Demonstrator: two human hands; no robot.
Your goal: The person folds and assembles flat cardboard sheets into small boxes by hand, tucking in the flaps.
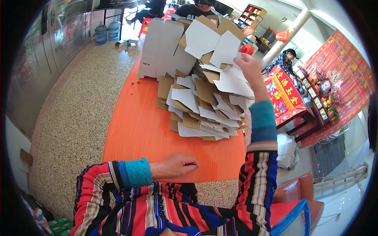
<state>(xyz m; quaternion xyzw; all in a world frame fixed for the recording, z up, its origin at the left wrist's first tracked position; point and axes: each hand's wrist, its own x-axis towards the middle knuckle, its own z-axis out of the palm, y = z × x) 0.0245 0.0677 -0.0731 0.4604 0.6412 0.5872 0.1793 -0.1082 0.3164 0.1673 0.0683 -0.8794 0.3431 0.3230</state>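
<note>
A tall heap of flat, die-cut cartons [201, 94], white on one side and brown on the other, is stacked unevenly on the orange table [130, 137]. My right hand [249, 67] is raised at the heap's upper right, its bent fingers apart beside the edge of a white carton flap [226, 49]; a firm hold does not show. Low over the table's near edge is my left hand [177, 165], its fingers curled in and nothing visible in them. One larger white carton panel [161, 47] stands upright at the heap's left.
Beyond the heap sits a person [197, 10] in dark clothing. Another person [285, 61] works at the right, near a table with a red decorated cloth [281, 94]. Water jugs [101, 34] stand at the far left. A reddish-brown chair [295, 192] is at my right.
</note>
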